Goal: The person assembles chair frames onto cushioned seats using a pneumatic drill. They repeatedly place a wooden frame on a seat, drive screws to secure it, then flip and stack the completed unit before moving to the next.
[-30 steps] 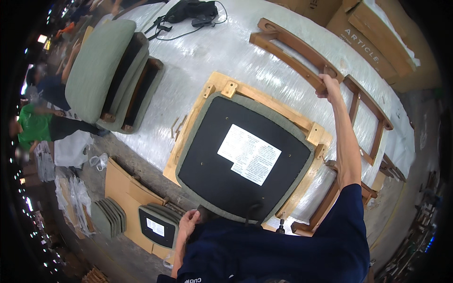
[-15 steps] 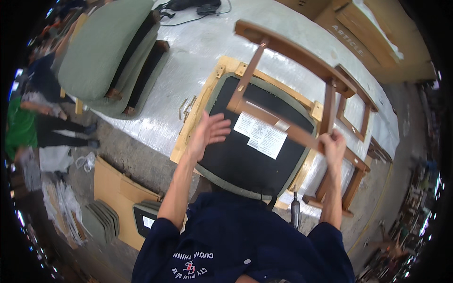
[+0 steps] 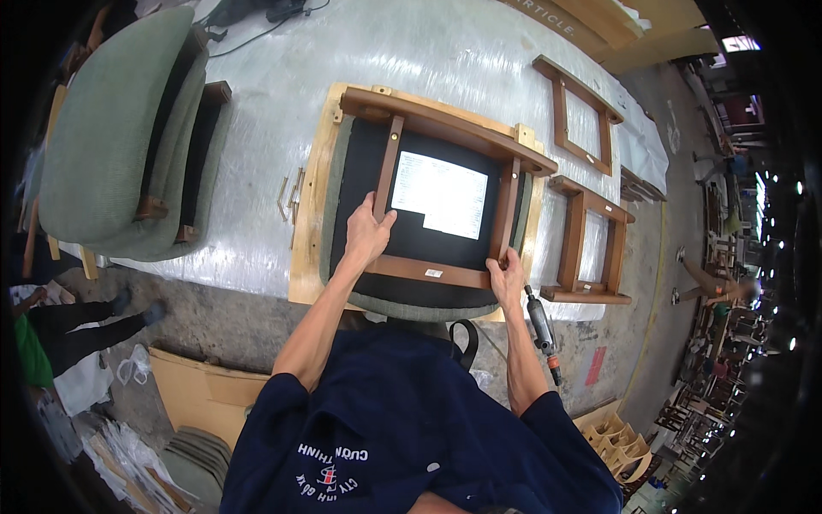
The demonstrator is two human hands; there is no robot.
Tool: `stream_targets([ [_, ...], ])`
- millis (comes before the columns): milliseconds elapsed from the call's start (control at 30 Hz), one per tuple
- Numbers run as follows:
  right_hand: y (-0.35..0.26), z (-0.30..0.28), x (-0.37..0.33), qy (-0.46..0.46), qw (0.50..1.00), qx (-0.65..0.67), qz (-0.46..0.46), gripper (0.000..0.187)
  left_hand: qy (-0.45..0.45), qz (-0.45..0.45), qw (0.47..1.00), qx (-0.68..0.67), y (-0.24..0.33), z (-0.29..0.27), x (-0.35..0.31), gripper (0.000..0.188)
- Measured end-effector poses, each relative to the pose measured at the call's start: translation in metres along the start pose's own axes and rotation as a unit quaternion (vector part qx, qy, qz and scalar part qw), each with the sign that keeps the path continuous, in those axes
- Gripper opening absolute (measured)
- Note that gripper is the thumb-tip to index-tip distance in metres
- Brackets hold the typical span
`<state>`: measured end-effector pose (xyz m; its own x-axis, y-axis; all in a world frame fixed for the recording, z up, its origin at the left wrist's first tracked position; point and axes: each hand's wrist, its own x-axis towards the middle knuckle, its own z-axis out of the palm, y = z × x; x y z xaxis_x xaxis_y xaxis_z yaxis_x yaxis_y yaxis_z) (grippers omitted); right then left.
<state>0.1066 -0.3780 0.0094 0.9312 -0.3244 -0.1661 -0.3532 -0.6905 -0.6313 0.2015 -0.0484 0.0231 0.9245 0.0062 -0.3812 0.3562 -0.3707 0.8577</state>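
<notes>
A brown wooden leg frame (image 3: 445, 272) lies level over an upside-down seat cushion (image 3: 445, 296) with green-grey fabric edges and a black underside. My left hand (image 3: 368, 231) has its fingers wrapped round the frame's left rail. At the near right corner, my right hand (image 3: 507, 278) grips the same frame with thumb and fingers. White paper labels (image 3: 441, 193) show on the black underside inside the frame. Beneath the seat sits a pale wooden jig (image 3: 306, 257) with small corner blocks. Whether the frame touches the seat all round, I cannot tell.
Green-grey upholstered chair parts (image 3: 107, 128) are stacked at the left of the wrapped table. Several long bolts (image 3: 287, 197) lie left of the jig. Two more wooden frames (image 3: 569, 240) (image 3: 561, 103) rest at the right. A power screwdriver (image 3: 541, 325) is by my right forearm.
The leg frame has come down and left, from tilted above the seat to level over it. My left hand, open before, has taken hold of its left rail.
</notes>
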Motion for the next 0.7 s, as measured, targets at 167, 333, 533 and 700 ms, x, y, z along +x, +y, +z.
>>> stream_targets([
  [167, 0.008, -0.002, 0.067, 0.032, 0.981, 0.177, 0.072, 0.07, 0.005, -0.011, 1.0, 0.025, -0.006, 0.005, 0.008, 0.069],
  [333, -0.003, 0.003, 0.161, 0.045, 0.958, 0.238, 0.157, 0.061, 0.083, 0.042, 0.984, 0.152, 0.0, 0.011, -0.003, 0.063],
  [533, -0.019, -0.007, 0.184, -0.028, 0.943, 0.252, 0.217, 0.043, 0.138, 0.099, 0.947, 0.272, 0.015, 0.007, -0.007, 0.05],
  [700, -0.025, -0.01, 0.204, -0.016, 0.956, 0.193, 0.218, 0.047, 0.11, 0.073, 0.956, 0.26, 0.018, 0.009, 0.016, 0.041],
])
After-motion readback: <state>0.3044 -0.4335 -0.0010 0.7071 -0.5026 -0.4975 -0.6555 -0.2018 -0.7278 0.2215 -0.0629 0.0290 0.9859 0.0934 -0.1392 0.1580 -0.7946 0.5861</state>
